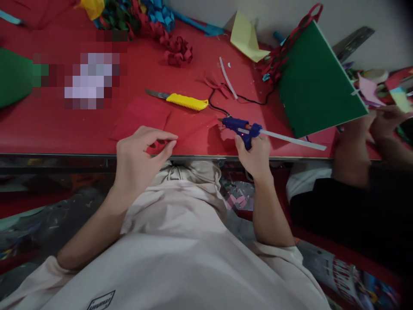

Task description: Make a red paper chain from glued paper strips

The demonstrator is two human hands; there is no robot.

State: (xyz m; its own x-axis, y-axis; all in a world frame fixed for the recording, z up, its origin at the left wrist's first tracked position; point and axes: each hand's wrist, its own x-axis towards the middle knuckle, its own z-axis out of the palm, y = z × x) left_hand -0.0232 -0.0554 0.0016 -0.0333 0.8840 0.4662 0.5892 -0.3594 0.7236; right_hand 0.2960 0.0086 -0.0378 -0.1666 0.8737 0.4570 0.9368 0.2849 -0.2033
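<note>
My right hand (256, 157) grips a blue glue gun (240, 127) at the near edge of the red table (64, 125); its nozzle points left and a white glue stick (292, 140) juts out to the right. My left hand (142, 157) pinches a small red paper piece (158, 145) between thumb and fingers. Flat red paper sheets (180, 122) lie just beyond both hands.
A yellow-handled utility knife (183, 101) lies behind the sheets. Folded red paper shapes (177, 51), yellow paper (247, 38) and a green board (314, 82) sit further back. Another person's hands (371, 129) work at the right. The gun's black cord (238, 98) loops across the table.
</note>
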